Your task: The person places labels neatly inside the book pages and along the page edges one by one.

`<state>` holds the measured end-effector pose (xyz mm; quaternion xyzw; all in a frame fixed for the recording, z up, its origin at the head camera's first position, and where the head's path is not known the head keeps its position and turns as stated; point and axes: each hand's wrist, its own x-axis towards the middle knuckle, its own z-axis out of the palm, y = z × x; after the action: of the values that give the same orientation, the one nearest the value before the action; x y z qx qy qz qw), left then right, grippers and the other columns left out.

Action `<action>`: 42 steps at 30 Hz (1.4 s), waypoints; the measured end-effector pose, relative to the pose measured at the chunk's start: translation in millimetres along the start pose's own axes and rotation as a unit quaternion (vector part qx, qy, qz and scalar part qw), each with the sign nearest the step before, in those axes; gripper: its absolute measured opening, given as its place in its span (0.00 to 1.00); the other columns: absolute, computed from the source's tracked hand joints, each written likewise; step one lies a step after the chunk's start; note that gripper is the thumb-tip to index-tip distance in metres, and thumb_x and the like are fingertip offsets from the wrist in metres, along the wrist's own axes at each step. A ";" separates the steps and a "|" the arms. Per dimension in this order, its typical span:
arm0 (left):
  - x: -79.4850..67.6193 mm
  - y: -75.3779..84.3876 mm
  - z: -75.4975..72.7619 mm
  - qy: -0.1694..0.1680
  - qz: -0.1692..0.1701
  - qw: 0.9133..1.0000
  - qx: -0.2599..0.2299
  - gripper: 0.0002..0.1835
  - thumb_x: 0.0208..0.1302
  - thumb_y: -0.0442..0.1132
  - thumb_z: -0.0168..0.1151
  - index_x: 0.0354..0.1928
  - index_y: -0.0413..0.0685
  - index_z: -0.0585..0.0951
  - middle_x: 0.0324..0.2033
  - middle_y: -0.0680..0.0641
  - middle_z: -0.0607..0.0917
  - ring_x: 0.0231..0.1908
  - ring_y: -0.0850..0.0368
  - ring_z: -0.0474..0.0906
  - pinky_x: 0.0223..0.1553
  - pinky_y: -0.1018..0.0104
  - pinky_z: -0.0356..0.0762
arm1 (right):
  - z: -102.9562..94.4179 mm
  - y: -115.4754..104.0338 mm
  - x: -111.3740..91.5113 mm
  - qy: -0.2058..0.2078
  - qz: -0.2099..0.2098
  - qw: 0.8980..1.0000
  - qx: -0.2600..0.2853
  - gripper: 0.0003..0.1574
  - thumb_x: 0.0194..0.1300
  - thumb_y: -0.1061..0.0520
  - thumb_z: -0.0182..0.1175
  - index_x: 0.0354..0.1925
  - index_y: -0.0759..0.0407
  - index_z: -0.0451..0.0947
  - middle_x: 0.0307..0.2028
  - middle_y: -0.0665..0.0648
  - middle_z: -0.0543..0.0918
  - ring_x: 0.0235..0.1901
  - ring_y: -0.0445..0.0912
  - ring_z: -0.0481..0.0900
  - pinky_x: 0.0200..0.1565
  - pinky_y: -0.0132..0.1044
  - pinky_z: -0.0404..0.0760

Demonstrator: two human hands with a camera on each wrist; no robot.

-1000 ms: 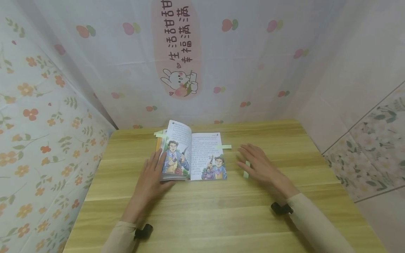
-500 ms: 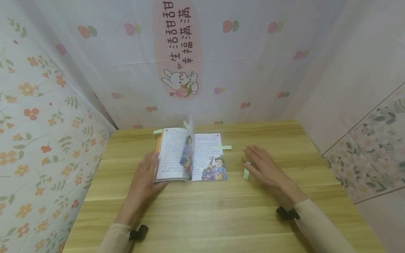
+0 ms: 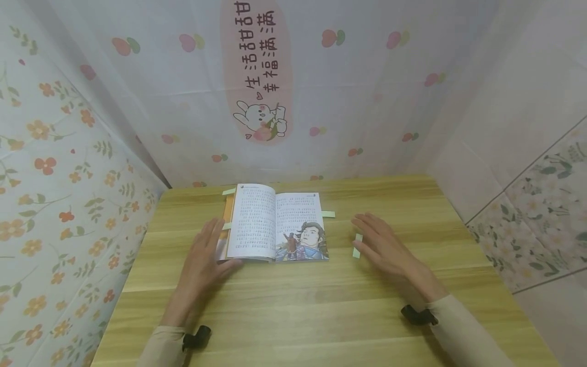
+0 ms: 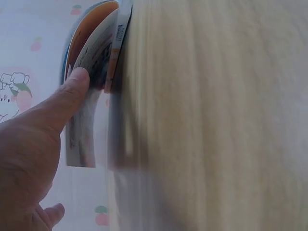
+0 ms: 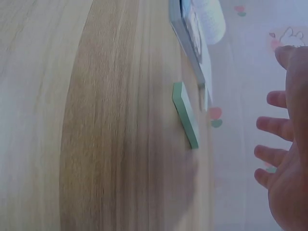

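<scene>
An open book [image 3: 256,221] lies on the table, with printed text on both pages and a coloured picture at the lower right. Pale green sticky tabs [image 3: 328,214] stick out from its right and left edges. My left hand [image 3: 197,257] is at the book's left edge, fingers extended. In the left wrist view its thumb [image 4: 77,79] overlaps the edges of the curved pages; whether it presses them I cannot tell. My right hand [image 3: 385,250] hovers right of the book with spread fingers, holding nothing. Beside its thumb lies a small green sticky-note pad [image 3: 357,246].
The wooden table [image 3: 302,311] reaches back to a printed curtain [image 3: 376,117]. A flowered curtain [image 3: 59,204] hangs along the left side, and another patterned sheet [image 3: 527,229] on the right. Each wrist carries a black camera [image 3: 197,337].
Book leaves have turned over leftward, and a different spread with a new right-page picture shows. My left hand has shifted slightly left. The right hand has drawn back a little.
</scene>
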<state>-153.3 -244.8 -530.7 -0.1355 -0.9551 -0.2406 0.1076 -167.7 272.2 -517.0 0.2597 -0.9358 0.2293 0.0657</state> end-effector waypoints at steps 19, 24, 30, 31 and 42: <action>13.3 21.9 -1.5 0.104 0.068 0.990 -0.062 0.70 0.41 0.44 0.98 0.85 0.36 0.65 0.86 0.33 0.67 0.83 0.30 0.67 0.76 0.29 0.77 | -4.1 -19.9 11.9 -0.002 0.001 1.000 0.002 0.40 0.86 0.45 0.61 0.86 0.54 0.67 0.86 0.63 0.68 0.89 0.68 0.58 0.85 0.75 0.57; 18.0 30.4 -0.9 0.101 0.070 0.988 -0.089 0.70 0.42 0.41 0.97 0.86 0.36 0.64 0.87 0.33 0.65 0.84 0.28 0.66 0.77 0.27 0.76 | -4.5 -23.1 17.6 0.023 -0.024 0.999 0.003 0.39 0.83 0.48 0.64 0.84 0.59 0.70 0.84 0.66 0.71 0.87 0.68 0.62 0.84 0.75 0.60; 24.8 41.3 1.5 0.109 0.094 0.984 -0.103 0.72 0.41 0.41 0.98 0.87 0.35 0.63 0.86 0.31 0.67 0.84 0.29 0.67 0.77 0.30 0.77 | -5.9 -27.3 20.1 0.024 -0.029 0.999 0.002 0.39 0.83 0.48 0.65 0.84 0.57 0.69 0.85 0.65 0.71 0.87 0.67 0.62 0.84 0.75 0.60; 25.8 43.5 1.8 0.110 0.098 0.983 -0.106 0.72 0.41 0.41 0.98 0.87 0.35 0.63 0.85 0.31 0.67 0.84 0.29 0.67 0.77 0.30 0.77 | -6.0 -27.8 20.4 0.022 -0.028 0.999 0.002 0.40 0.84 0.48 0.64 0.84 0.56 0.69 0.85 0.65 0.71 0.87 0.67 0.62 0.84 0.75 0.60; 36.4 66.9 17.4 0.072 0.109 0.982 -0.134 0.68 0.49 0.44 0.95 0.89 0.41 0.61 0.89 0.36 0.63 0.87 0.33 0.62 0.80 0.32 0.74 | -4.9 -30.5 22.0 0.041 -0.044 0.998 0.008 0.40 0.83 0.50 0.64 0.85 0.55 0.68 0.85 0.66 0.71 0.87 0.67 0.62 0.84 0.76 0.60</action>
<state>-169.2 -172.2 -507.1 -0.2339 -0.8835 -0.3625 0.1828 -170.8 241.3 -495.3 0.2915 -0.9180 0.2445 0.1120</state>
